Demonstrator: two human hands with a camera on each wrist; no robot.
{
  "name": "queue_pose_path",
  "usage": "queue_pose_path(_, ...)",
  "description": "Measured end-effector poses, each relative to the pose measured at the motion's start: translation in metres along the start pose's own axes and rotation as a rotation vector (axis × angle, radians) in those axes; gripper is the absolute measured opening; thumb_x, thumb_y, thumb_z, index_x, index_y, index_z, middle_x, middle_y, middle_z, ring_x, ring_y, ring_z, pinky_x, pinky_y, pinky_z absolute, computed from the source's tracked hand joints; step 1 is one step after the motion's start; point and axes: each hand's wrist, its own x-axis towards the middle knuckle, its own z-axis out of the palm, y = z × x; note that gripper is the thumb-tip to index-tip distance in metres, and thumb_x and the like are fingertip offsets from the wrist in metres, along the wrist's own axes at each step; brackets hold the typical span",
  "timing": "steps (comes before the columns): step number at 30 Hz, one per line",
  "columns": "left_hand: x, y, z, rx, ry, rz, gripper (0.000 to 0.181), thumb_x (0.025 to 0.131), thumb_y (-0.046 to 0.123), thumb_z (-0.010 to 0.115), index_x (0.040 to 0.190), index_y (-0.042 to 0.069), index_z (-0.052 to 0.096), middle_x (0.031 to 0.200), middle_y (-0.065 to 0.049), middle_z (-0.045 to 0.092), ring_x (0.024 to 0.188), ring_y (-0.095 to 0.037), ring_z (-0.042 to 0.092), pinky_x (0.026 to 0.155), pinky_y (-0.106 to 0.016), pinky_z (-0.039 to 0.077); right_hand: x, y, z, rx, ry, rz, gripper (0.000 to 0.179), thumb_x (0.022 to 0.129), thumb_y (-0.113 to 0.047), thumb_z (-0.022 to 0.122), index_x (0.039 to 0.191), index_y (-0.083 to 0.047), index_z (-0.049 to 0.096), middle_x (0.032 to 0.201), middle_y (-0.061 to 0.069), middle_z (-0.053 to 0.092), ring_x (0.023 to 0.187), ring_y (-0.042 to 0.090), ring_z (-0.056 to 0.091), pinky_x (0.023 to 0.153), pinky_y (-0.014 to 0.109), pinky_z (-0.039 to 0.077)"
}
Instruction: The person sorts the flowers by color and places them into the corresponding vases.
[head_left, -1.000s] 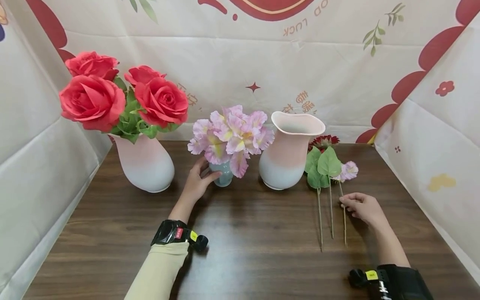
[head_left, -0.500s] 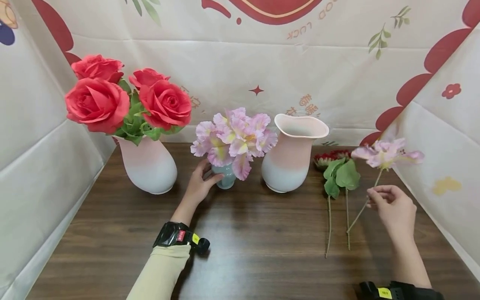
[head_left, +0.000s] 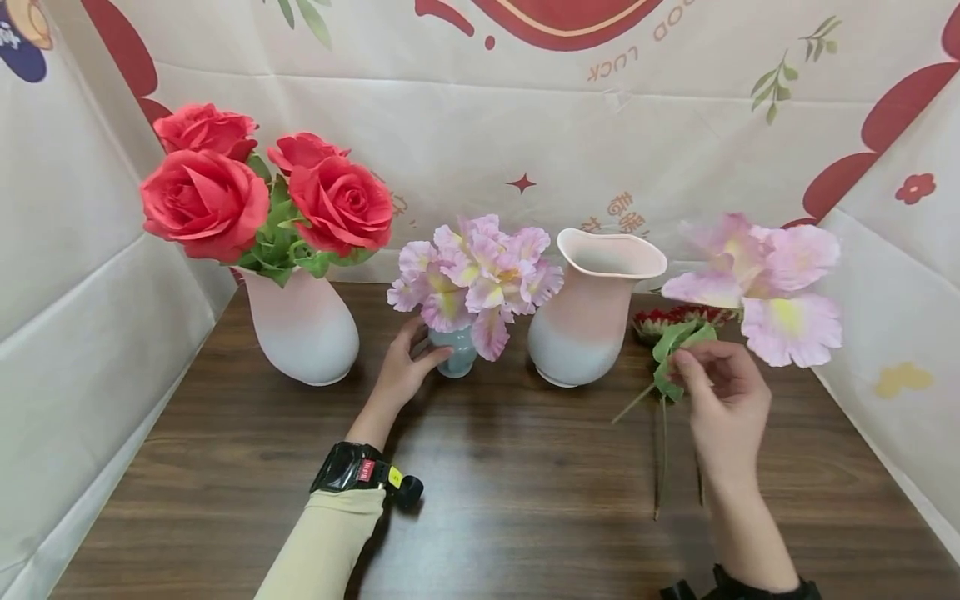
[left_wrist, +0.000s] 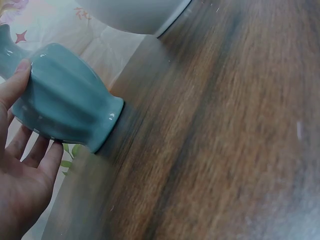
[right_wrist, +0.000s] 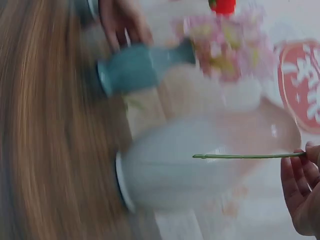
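In the head view, my left hand (head_left: 401, 371) holds the small teal vase (head_left: 459, 350), thumb on one side and fingers on the other. The left wrist view shows this vase (left_wrist: 65, 95) with its base on the wooden table's edge side. Pink-and-yellow ruffled flowers (head_left: 483, 279) fill it. My right hand (head_left: 727, 408) pinches the stem of a single flower (head_left: 791, 325) of the same kind, raised over the table's right side. Its bare stem (right_wrist: 245, 156) points toward the vases, and its bloom leans right. Dark red flowers (head_left: 651, 323) with green leaves lie partly hidden behind this hand.
Between the teal vase and the right hand stands a larger pink-and-white vase (head_left: 581, 333), its mouth open and without flowers. At left, a matching vase (head_left: 303, 333) bears several red roses (head_left: 206, 204). Printed cloth (head_left: 450, 125) hangs behind the brown table (head_left: 510, 500).
My right hand has lifted the pink flower off the table, then swung it left with the stem end turning toward the vases. The left hand stays at the teal vase.
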Motion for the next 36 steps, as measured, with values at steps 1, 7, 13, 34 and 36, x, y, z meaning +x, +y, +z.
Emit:
queue_pose_path(1, 0.0, 0.0, 0.0, -0.001, -0.003, -0.002, 0.066, 0.091, 0.007, 0.071, 0.147, 0.0, 0.038, 0.152, -0.021, 0.042, 0.141, -0.039, 0.042, 0.118, -0.048, 0.038, -0.002, 0.0, 0.007, 0.031, -0.029, -0.025, 0.008, 0.088, 0.018, 0.061, 0.091, 0.011, 0.063, 0.08, 0.007, 0.072, 0.068, 0.013, 0.07, 0.064, 0.019, 0.059)
queue_pose_path(7, 0.001, 0.002, 0.002, -0.008, 0.001, 0.001, 0.064, 0.091, 0.008, 0.071, 0.147, 0.003, 0.04, 0.151, -0.019, 0.043, 0.141, -0.038, 0.043, 0.118, -0.048, 0.038, -0.005, 0.003, 0.043, 0.087, -0.12, -0.074, 0.006, 0.088, 0.019, 0.059, 0.092, 0.014, 0.062, 0.084, 0.007, 0.073, 0.073, 0.013, 0.071, 0.067, 0.019, 0.06)
queue_pose_path(13, 0.001, 0.001, 0.002, -0.014, -0.005, -0.005, 0.064, 0.091, 0.008, 0.071, 0.147, 0.003, 0.039, 0.152, -0.019, 0.042, 0.141, -0.039, 0.042, 0.118, -0.049, 0.038, -0.008, 0.007, 0.069, 0.07, -0.164, -0.056, 0.007, 0.089, 0.016, 0.06, 0.093, 0.012, 0.064, 0.088, 0.004, 0.075, 0.078, 0.011, 0.074, 0.073, 0.023, 0.061)
queue_pose_path(34, 0.003, 0.001, 0.002, -0.01, -0.021, 0.004, 0.063, 0.092, 0.009, 0.07, 0.148, 0.007, 0.04, 0.152, -0.016, 0.042, 0.142, -0.038, 0.041, 0.118, -0.049, 0.038, 0.023, 0.006, 0.146, 0.068, -0.276, -0.128, 0.017, 0.09, 0.008, 0.066, 0.096, 0.021, 0.058, 0.094, -0.003, 0.076, 0.084, 0.013, 0.075, 0.079, 0.03, 0.062)
queue_pose_path(36, 0.003, 0.002, 0.001, -0.01, -0.022, 0.007, 0.064, 0.092, 0.01, 0.07, 0.149, 0.008, 0.039, 0.153, -0.016, 0.041, 0.142, -0.038, 0.041, 0.118, -0.05, 0.038, 0.025, 0.008, 0.151, 0.066, -0.273, -0.124, 0.018, 0.09, 0.006, 0.067, 0.094, 0.021, 0.058, 0.093, -0.003, 0.076, 0.082, 0.013, 0.075, 0.078, 0.032, 0.063)
